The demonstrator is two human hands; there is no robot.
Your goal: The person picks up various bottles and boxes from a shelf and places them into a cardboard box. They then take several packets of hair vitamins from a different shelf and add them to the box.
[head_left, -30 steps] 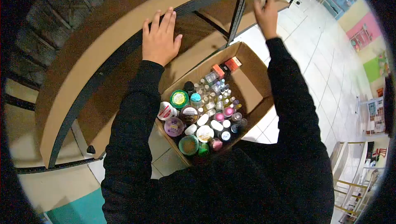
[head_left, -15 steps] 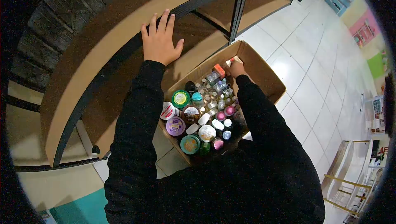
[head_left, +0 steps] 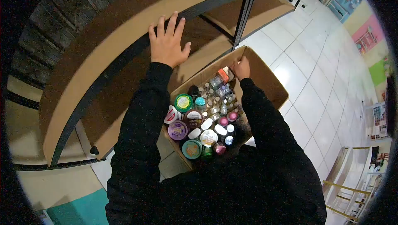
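Note:
My left hand lies with spread fingers on the black front edge of the wooden shelf. Inside the far end of the cardboard box, my right hand has its fingers closed beside an orange and white small box; what it pinches is too hidden to name. Many small bottles and jars stand in the cardboard box, among them a green-lidded jar, a purple-lidded jar and a teal-lidded jar.
A black perforated shelf post rises just beyond the cardboard box. White floor tiles stretch to the right. A white rack with gold rails stands at the lower right, and a teal surface shows at the lower left.
The view has shifted a little. My right hand has drawn back its fingers and turned upright near the box's far corner, and the white item seen at its fingertips no longer shows clearly.

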